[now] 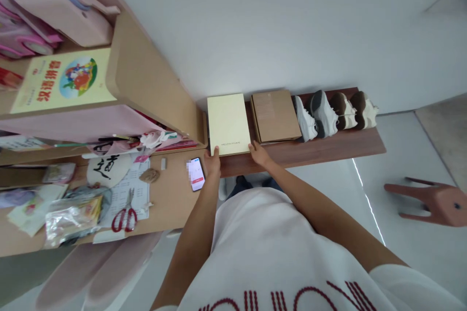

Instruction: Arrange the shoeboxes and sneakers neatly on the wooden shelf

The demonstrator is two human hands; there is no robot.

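A cream-coloured flat box (pixel 229 119) with small lettering along its front edge lies on a dark brown wooden shelf (pixel 350 148) against the wall. My left hand (pixel 212 161) grips its near left corner, thumb on the top face. At the near right corner my right hand (pixel 260 154) holds the box's side, with the thumb by the edge. The fingers beneath the box are partly hidden. Just right of it sits a brown cardboard box (pixel 276 115), close to but apart from the cream box.
White sneakers (pixel 324 114) and beige shoes with brown soles (pixel 345 112) stand farther right on the shelf. On the left, a desk (pixel 170 204) bears a phone (pixel 197 175), red-handled scissors (pixel 126 214) and papers. A bookcase side panel (pixel 153 73) rises there. A brown stool (pixel 434 201) is at right.
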